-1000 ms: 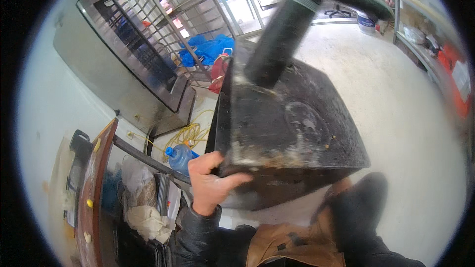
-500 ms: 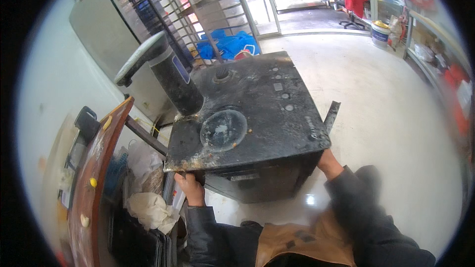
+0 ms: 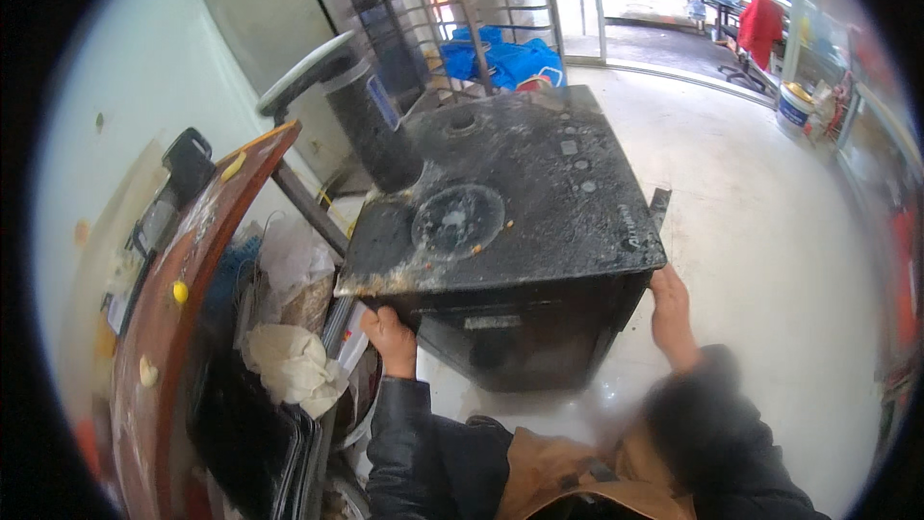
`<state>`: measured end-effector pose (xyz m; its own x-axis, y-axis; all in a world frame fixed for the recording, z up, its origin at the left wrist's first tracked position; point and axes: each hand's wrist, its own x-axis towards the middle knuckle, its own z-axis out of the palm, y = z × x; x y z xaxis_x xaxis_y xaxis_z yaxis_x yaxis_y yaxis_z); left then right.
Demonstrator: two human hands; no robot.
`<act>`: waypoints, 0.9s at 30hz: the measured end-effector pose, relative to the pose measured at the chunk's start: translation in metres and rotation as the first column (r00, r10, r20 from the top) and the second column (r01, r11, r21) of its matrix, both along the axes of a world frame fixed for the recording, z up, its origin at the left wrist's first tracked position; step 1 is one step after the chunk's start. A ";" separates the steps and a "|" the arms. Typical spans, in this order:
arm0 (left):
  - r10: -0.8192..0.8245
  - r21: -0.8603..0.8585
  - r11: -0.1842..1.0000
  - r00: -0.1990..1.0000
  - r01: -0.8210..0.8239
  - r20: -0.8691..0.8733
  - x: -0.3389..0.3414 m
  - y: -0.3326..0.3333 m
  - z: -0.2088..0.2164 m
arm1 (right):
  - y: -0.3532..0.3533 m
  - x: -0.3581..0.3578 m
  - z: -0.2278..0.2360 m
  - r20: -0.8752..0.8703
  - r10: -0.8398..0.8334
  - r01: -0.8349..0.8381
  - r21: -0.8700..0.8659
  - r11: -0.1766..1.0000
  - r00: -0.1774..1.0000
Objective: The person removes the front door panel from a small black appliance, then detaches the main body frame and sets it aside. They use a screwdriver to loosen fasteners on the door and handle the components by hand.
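A large black box-shaped machine [image 3: 549,231] stands in front of me, its flat top worn and dusted with whitish residue. On the top are a round plate [image 3: 458,221], a row of small buttons, a knob and a thick upright column [image 3: 375,135] with a curved spout-like head. My left hand [image 3: 390,332] is closed around the front left corner, just under the top's edge; some fingers are hidden. At the right side my right hand [image 3: 674,318] has its fingers stretched along the side below the front right corner. Whether its fingertips press on it is hard to tell.
A brown wooden board [image 3: 173,318] bearing yellow pieces is close on my left, above stacked black trays [image 3: 298,472] and crumpled bags [image 3: 298,366]. Blue bags [image 3: 520,63] lie by the metal grille. Far right are a white bucket [image 3: 794,108] and glass-sided shelving.
The view has shifted, so the machine and room appear further right. My right hand shows more of its fingers, now stretched along the side. My left hand stays closed at the left corner.
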<state>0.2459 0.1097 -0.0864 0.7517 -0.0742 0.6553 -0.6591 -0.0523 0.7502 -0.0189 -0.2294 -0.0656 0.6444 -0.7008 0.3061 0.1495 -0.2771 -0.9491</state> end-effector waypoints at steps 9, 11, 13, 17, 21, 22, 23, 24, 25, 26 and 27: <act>0.177 0.083 0.979 0.976 -0.188 0.125 0.039 -0.011 -0.008 | -0.012 -0.015 -0.020 -0.065 0.068 -0.072 -0.047 0.996 0.996; 0.253 0.154 0.952 0.963 -0.265 0.094 0.048 -0.006 -0.002 | -0.014 -0.015 -0.011 -0.098 0.020 -0.036 -0.158 0.987 0.995; 0.171 0.079 0.982 0.985 -0.171 0.008 0.059 -0.006 0.005 | -0.017 -0.016 0.002 -0.088 -0.004 -0.028 -0.355 0.934 0.996; 0.048 -0.068 0.995 0.968 -0.067 -0.247 0.066 -0.002 0.012 | -0.029 -0.001 0.024 -0.014 -0.055 0.032 -0.661 0.750 0.998; 0.066 -0.073 0.992 0.902 -0.107 -0.426 0.068 0.005 0.011 | -0.044 0.017 0.022 -0.212 -0.077 -0.126 -0.793 0.596 0.974; -0.008 -0.148 0.986 0.881 -0.071 -0.473 0.070 0.006 0.011 | -0.046 0.019 0.020 -0.311 -0.074 -0.206 -0.771 0.603 0.948; -0.019 -0.111 0.993 0.903 -0.032 -0.429 0.072 0.008 0.011 | -0.047 0.019 0.017 -0.460 -0.079 -0.315 -0.713 0.626 0.885; -0.007 -0.093 0.995 0.906 -0.036 -0.423 0.075 0.008 0.011 | -0.045 0.018 0.013 -0.431 -0.096 -0.294 -0.746 0.598 0.897; -0.032 -0.089 0.996 0.904 -0.007 -0.425 0.078 0.010 0.013 | -0.043 0.016 0.010 -0.383 -0.088 -0.264 -0.767 0.585 0.919; -0.031 -0.066 0.998 0.893 0.002 -0.450 0.080 0.011 0.014 | -0.039 0.014 0.008 -0.380 -0.082 -0.264 -0.765 0.588 0.921; -0.043 -0.052 0.998 0.885 0.021 -0.463 0.082 0.011 0.016 | -0.036 0.010 0.006 -0.352 -0.077 -0.244 -0.774 0.585 0.933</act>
